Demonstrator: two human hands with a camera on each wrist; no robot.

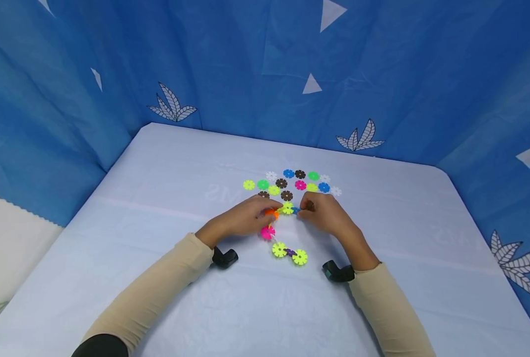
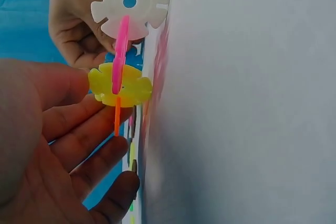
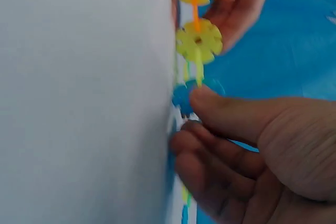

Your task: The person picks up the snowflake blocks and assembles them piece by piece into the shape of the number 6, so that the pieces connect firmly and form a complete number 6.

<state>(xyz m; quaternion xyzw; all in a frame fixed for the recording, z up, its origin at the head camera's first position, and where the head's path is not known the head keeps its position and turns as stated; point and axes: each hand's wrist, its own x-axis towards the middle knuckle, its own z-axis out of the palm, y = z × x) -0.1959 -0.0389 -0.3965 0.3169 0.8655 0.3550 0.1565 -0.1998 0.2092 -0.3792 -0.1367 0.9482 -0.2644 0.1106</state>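
A curved chain of notched plastic snowflake discs lies between my hands. My left hand [image 1: 247, 215] holds the chain at its orange disc [image 1: 271, 214], thumb and fingers around it. Below that, a pink disc [image 1: 267, 232] leads to a yellow-green disc [image 1: 279, 249], a purple disc [image 1: 290, 252] and another yellow-green disc [image 1: 299, 257] at the end. At the upper end, my right hand [image 1: 325, 213] pinches a blue disc [image 3: 184, 98] beside a yellow-green disc [image 1: 287, 208]. The right thumb covers part of the blue disc.
Loose discs lie behind the hands on the white table [image 1: 180, 163], among them a green disc [image 1: 313, 176], a brown disc [image 1: 281, 183], a pink disc [image 1: 300, 185] and a white disc [image 1: 271, 176]. A blue curtain [image 1: 247, 74] hangs behind the table.
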